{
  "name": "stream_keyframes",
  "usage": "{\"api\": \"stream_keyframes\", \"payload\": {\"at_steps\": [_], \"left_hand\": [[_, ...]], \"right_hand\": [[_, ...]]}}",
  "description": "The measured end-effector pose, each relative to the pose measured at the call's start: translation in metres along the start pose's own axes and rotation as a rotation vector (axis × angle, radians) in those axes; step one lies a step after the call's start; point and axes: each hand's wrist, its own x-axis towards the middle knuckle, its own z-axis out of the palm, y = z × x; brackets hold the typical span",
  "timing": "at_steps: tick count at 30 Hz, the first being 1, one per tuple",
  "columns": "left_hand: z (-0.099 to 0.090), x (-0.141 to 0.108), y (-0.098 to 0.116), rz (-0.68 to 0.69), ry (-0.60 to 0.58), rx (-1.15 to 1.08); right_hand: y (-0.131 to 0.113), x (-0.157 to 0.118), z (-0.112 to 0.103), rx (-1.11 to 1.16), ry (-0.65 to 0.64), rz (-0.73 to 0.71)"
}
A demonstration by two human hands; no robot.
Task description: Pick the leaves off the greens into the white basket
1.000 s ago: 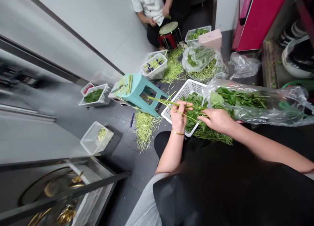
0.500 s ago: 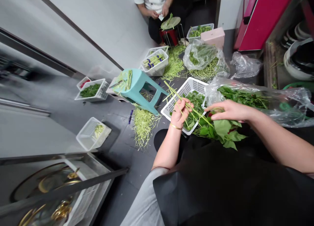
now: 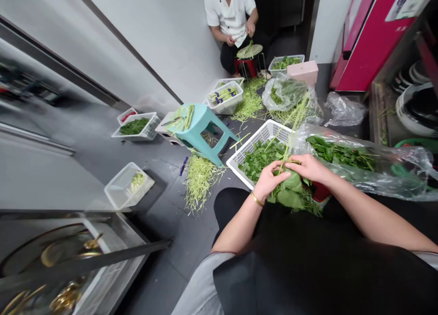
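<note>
Just beside a white basket [image 3: 264, 133], the left hand [image 3: 268, 182] and the right hand [image 3: 308, 168], close together, both pinched leafy greens [image 3: 290, 196] by their stems [image 3: 285, 156] (a light, steady grip probably served such thin stems best, keeping them straight and unbruised).

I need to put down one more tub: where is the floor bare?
Bare floor lies between the metal rack, the stem-scrap heap and the grey trouser leg. Crowded: around the white basket, between the turquoise stool and the clear bag.
</note>
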Motion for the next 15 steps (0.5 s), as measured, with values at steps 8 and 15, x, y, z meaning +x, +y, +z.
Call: {"api": "stream_keyframes", "payload": {"at_steps": [8, 15], "left_hand": [[0.004, 0.003, -0.004, -0.124, -0.018, 0.008], [0.012, -0.006, -0.010, -0.171, -0.027, -0.237]], "right_hand": [[0.014, -0.008, -0.019, -0.152, 0.370, 0.141], [0.029, -0.026, -0.008, 0.593, 0.224, 0.374]]}}
